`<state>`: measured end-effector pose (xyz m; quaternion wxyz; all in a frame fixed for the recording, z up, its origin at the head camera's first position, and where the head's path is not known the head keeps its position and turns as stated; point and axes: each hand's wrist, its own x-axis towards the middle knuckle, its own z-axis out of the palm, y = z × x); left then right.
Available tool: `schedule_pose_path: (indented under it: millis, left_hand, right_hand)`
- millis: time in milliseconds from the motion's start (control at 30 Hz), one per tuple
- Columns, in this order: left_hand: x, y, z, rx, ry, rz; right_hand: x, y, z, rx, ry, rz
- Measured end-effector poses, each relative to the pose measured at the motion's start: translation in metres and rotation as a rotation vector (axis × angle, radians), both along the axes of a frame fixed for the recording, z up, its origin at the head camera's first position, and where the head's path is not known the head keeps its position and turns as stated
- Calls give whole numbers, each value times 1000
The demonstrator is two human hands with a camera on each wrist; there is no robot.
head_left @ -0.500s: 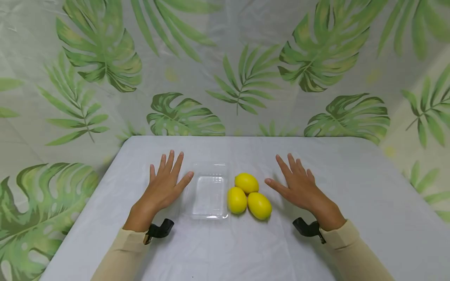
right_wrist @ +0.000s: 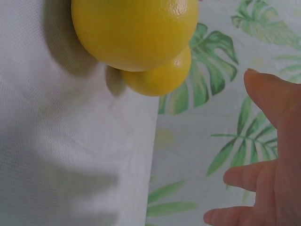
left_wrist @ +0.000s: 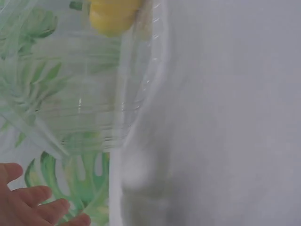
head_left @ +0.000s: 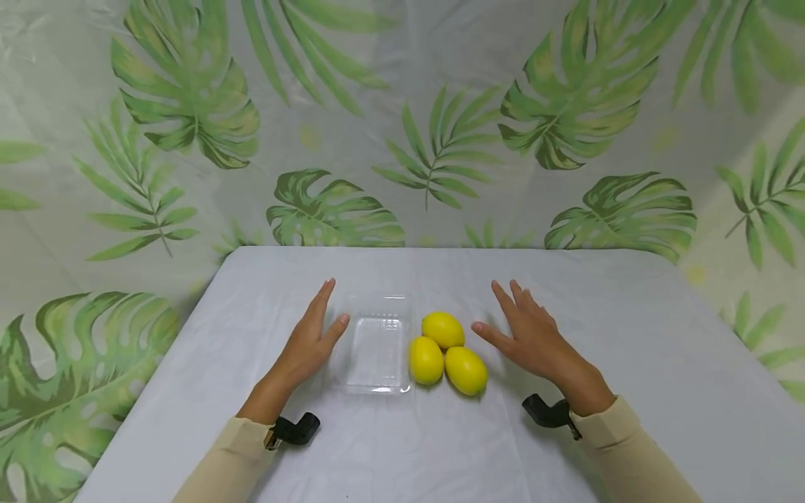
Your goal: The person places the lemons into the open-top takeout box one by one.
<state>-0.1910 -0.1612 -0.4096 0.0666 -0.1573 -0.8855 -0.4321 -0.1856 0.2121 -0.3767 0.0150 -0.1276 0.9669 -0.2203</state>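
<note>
Three yellow lemons sit in a cluster at mid-table: a back lemon (head_left: 443, 330), a left lemon (head_left: 426, 360) and a right lemon (head_left: 466, 371). Left of them lies a clear plastic container (head_left: 377, 353), its near side close to the left lemon. My left hand (head_left: 309, 346) hovers by the container's left side, fingers straight and thumb apart, holding nothing. To the right of the lemons, my right hand (head_left: 531, 335) is held with fingers spread, also holding nothing. The right wrist view shows a lemon (right_wrist: 134, 33) up close, apart from the right thumb (right_wrist: 268, 94).
A white cloth covers the table (head_left: 428, 447). Behind it hangs a leaf-patterned curtain (head_left: 453, 42). Black wrist cameras sit on the left wrist (head_left: 298, 428) and the right wrist (head_left: 546, 411).
My left hand has turned more on edge, thumb side up, and shifted slightly right towards the container. The right hand has barely moved. The lemons and container stay in place.
</note>
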Motion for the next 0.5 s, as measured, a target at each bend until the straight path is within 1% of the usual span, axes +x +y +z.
schedule_pose_path:
  millis: [100, 267, 433, 500]
  left_hand:
    - [0, 0, -5, 103, 3, -23]
    - [-2, 0, -14, 259, -33, -49]
    - [-7, 2, -26, 419, -58, -99]
    - [-9, 3, -30, 463, -52, -135]
  right_hand:
    - [-1, -1, 0, -33, -12, -8]
    - [0, -4, 1, -88, -38, -10]
    - [1, -5, 1, -110, -9, -5]
    - [1, -4, 2, -121, 11, -8]
